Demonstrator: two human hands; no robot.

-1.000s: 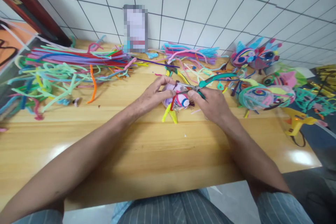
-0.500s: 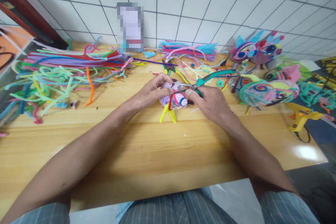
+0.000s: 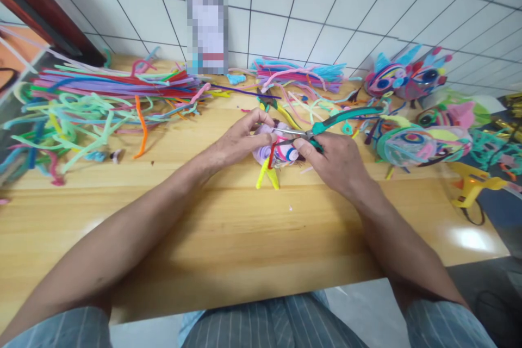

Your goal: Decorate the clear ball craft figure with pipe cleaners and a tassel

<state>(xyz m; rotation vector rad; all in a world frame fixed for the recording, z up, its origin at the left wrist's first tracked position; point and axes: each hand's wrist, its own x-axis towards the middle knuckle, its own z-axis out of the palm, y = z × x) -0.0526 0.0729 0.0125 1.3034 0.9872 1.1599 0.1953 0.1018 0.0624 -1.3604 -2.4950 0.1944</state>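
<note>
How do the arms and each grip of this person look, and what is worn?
The left sleeve and right sleeve are grey-blue with thin pale stripes, ending near the elbows. Both forearms are bare. The left grip and right grip are ungloved human hands; no jewellery is visible.

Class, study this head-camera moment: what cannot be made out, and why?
All in the head view:
1. Decorated piece: partly covered by the left hand.
2. Scissors: one handle is partly covered by the right hand; the tips are too small and blurred to tell what they touch.
3. Upright panel: display pixelated.
4. Gold material: cut off by the right edge.
</note>
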